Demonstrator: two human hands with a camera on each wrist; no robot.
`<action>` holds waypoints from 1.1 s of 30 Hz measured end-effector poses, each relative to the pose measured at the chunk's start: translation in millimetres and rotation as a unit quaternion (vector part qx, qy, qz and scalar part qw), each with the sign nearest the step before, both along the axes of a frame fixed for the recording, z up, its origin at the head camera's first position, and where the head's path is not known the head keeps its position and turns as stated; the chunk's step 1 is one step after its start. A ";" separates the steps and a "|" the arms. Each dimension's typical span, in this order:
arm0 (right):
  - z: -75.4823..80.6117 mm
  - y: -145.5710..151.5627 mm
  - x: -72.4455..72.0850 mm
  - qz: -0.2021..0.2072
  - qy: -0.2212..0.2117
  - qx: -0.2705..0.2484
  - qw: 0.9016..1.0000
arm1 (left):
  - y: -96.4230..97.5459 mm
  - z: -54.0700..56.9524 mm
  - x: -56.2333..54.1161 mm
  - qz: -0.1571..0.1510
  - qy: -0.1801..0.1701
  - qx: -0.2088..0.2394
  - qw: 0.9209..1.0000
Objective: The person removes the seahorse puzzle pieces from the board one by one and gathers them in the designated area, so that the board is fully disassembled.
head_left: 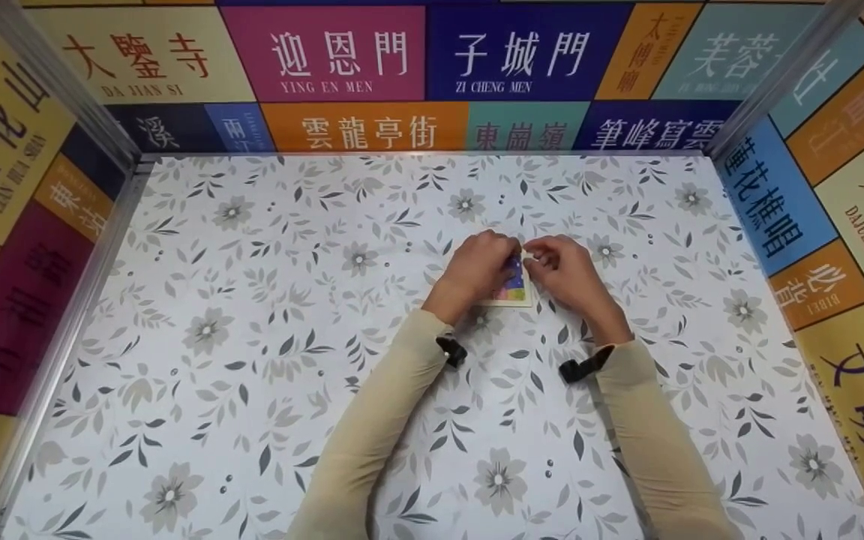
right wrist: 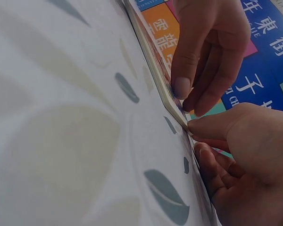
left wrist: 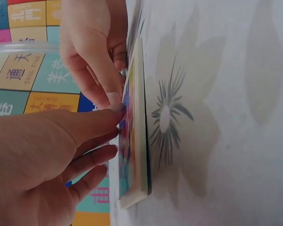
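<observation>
A small flat board (head_left: 518,303) with a pale cream rim and a colourful picture lies on the patterned tabletop. My left hand (head_left: 479,266) is bent over it, covering much of the picture. In the left wrist view, the tip of that hand's foremost finger (left wrist: 108,117) rests at the picture's surface. My right hand (head_left: 568,274) is at the board's upper right corner, and its thumb (right wrist: 210,128) reaches the rim in the right wrist view. Both hands' fingertips nearly meet there. I cannot tell whether a small piece sits between them.
White cloth (head_left: 252,420) with grey flowers and leaves covers the table. Colourful panels (head_left: 349,52) with large lettering stand along the back and both sides, with metal rails (head_left: 64,330) at their feet. Each wrist wears a black camera strap (head_left: 586,366).
</observation>
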State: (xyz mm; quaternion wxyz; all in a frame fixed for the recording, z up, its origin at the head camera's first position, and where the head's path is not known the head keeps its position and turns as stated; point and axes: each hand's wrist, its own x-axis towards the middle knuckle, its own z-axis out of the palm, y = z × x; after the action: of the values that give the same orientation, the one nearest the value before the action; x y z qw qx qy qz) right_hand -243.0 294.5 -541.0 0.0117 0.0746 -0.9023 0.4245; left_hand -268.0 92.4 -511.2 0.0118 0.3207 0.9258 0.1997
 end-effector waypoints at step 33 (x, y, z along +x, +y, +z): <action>-3.1 1.8 -0.9 -0.002 -0.007 0.003 1.000 | -2.0 -5.9 -2.2 0.002 0.000 0.004 1.000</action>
State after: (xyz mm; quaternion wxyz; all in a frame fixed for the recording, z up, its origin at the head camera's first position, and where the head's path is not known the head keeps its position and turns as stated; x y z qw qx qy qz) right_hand -243.9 296.3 -544.2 0.0061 0.0697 -0.9039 0.4219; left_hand -270.3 90.4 -517.1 0.0101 0.3185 0.9259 0.2030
